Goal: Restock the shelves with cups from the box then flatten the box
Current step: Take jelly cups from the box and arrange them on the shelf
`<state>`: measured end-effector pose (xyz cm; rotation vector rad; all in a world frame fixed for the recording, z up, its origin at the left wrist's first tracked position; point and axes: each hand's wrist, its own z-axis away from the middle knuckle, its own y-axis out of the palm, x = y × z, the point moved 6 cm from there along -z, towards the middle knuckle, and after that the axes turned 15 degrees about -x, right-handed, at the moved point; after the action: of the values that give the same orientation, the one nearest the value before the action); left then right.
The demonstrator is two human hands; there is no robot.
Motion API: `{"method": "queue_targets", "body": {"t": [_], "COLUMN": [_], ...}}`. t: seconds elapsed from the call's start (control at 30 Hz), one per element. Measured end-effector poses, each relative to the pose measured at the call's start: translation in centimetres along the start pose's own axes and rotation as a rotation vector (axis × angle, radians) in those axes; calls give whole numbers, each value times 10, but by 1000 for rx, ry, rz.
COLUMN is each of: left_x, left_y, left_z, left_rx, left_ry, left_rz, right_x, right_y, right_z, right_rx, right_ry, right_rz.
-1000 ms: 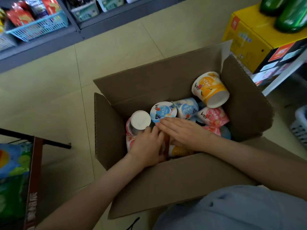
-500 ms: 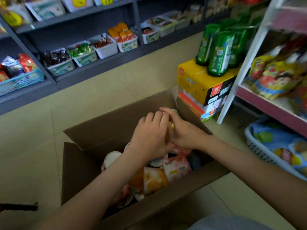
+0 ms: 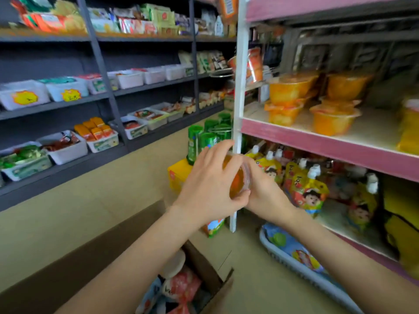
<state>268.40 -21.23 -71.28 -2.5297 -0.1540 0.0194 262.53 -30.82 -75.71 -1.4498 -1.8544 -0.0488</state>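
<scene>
Above the cardboard box, L hand & R hand clasp a round clear-plastic orange cup.

Left hand and right hand are pictured bare, with both forearms seen uncovered from the wrist to the frame's lower edge.

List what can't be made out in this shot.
Head view only.
1. Orange cup: label and lid, covered by the left hand and right hand.
2. Box: cups remaining, hidden by the left forearm and cut off by the bottom edge.
3. Stocked cups on the pink shelf: print, lost to motion blur.
</scene>
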Motion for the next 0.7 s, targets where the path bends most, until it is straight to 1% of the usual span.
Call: {"method": "queue_targets", "body": {"t": [0.07,0.17,0.2,0.3,0.33,0.4,0.5,0.6,0.7], "left_x": [-8,-22,-27,-38,-43,-54,-70,-81,-87], "left_y": [9,26,31,50,56,65,70,76,89], "left_z": [-15,-36,-44,-67,-76,-94,-125,-151,-165], "left_rx": [-46,-60,-60,-10,2,5,-9,-41,-37], "left_ry": [10,-9,-58,-381,-452,-477,-420,-363,-351], "left_rz": [27,119,201,598,703,797,803,723,679], "right_x": [-5,-9,-11,-16,-17,-18,-23,-31,-46], "right_y": [-29,-72,-85,-120,-130,-146,-169,-186,-195], "right_z": [-6,-14,-18,-30,-34,-43,-58,-76,-89], "right_rx": [-76,-234,-296,-457,-491,-531,-591,-629,-653], "right_ry": [42,97,117,174,186,198,238,270,333], "right_rz": [25,58,76,72,69,77,136,211,251]}}
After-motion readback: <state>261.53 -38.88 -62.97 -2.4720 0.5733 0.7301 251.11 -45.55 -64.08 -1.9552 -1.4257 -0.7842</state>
